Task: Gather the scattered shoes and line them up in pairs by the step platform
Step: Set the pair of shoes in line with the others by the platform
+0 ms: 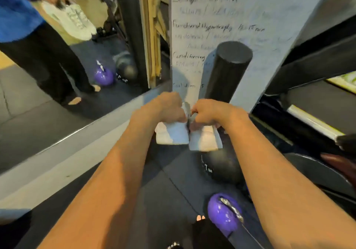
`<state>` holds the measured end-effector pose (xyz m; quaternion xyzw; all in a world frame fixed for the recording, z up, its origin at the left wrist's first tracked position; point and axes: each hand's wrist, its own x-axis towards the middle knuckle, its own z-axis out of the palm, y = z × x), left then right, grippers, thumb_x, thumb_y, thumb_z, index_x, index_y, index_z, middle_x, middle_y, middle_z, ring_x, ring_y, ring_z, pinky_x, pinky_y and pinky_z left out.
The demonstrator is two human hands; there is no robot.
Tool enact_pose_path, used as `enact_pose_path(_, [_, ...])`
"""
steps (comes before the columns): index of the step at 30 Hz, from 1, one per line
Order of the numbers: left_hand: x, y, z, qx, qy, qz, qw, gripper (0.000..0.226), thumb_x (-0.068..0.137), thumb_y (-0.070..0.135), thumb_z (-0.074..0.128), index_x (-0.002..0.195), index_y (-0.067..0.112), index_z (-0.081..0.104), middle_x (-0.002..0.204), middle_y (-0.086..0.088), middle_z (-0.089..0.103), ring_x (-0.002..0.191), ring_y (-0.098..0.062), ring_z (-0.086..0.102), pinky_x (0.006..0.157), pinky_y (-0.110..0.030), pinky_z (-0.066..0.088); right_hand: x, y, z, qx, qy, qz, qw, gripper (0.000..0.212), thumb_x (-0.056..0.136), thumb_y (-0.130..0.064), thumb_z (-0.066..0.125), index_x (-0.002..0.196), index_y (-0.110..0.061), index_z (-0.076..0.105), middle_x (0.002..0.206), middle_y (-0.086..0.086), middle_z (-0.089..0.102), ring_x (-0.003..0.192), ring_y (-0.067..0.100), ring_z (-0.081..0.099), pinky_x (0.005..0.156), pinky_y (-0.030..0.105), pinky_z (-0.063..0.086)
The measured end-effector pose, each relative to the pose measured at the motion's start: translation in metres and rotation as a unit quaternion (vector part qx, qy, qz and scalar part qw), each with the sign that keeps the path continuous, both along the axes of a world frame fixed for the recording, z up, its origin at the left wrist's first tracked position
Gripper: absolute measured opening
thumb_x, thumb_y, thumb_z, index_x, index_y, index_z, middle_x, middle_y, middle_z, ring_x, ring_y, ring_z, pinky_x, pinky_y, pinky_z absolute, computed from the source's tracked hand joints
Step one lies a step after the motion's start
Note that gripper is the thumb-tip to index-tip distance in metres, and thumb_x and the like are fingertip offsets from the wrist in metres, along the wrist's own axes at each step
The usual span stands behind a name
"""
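I hold a pair of white shoes up in front of me, heels toward me, side by side. My left hand (169, 108) grips the left white shoe (171, 135) at its collar. My right hand (210, 111) grips the right white shoe (204, 138) the same way. The two shoes touch each other in the air above the dark rubber floor (158, 191). In the wall mirror (57, 94) at the left, my reflection shows the same pair of white shoes (71, 19) hanging from both hands.
A whiteboard (221, 27) with handwriting stands straight ahead, a black foam roller (225, 71) upright against it. A black medicine ball (221, 167) and a purple ball (223, 212) lie on the floor below the shoes. Dark gym equipment (317, 113) fills the right side.
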<state>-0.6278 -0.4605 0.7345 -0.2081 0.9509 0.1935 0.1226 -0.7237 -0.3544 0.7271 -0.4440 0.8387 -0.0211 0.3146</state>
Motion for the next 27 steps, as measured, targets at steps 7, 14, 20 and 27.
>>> enact_pose_path(7, [-0.021, 0.095, 0.169, 0.026, 0.059, -0.133, 0.989, 0.022, 0.078, 0.023, 0.072, 0.069, 0.009, 0.057, 0.065, -0.007, 0.052, 0.062, -0.022, 0.047, 0.054, -0.027, 0.032, 0.005, 0.124, 0.159, -0.040, 0.018, -0.166, 0.985, 0.043, 0.078, -0.037, 0.074, 0.106, -0.005, 0.065, 0.101, 0.012, 0.059, 0.080, 0.029, 0.060, 0.046, 0.035, 0.057])
enact_pose_path(14, [-0.052, 0.261, 0.257, -0.007, 0.104, -0.341, 0.934, 0.019, 0.073, 0.027, 0.075, 0.064, 0.017, 0.061, 0.061, 0.000, 0.054, 0.055, -0.015, 0.049, 0.046, -0.022, 0.034, 0.031, 0.309, 0.245, -0.083, 0.045, -0.356, 0.930, 0.031, 0.078, -0.040, 0.076, 0.093, -0.016, 0.065, 0.092, 0.002, 0.058, 0.083, 0.026, 0.060, 0.045, 0.027, 0.051])
enact_pose_path(20, [-0.047, 0.451, 0.272, -0.005, 0.111, -0.498, 0.860, 0.018, 0.073, 0.027, 0.073, 0.058, 0.026, 0.063, 0.073, 0.003, 0.057, 0.069, -0.015, 0.053, 0.054, -0.028, 0.036, 0.081, 0.503, 0.263, -0.086, 0.066, -0.507, 0.855, 0.040, 0.078, -0.041, 0.074, 0.109, -0.018, 0.063, 0.104, 0.004, 0.063, 0.089, 0.026, 0.065, 0.057, 0.032, 0.058])
enact_pose_path(27, [-0.011, 0.690, 0.250, 0.010, 0.063, -0.607, 0.792, 0.019, 0.076, 0.029, 0.074, 0.068, 0.026, 0.057, 0.079, 0.003, 0.056, 0.071, -0.017, 0.057, 0.044, -0.021, 0.040, 0.157, 0.716, 0.244, -0.018, 0.079, -0.632, 0.771, 0.035, 0.074, -0.046, 0.075, 0.099, -0.026, 0.061, 0.094, -0.004, 0.057, 0.083, 0.020, 0.060, 0.051, 0.026, 0.056])
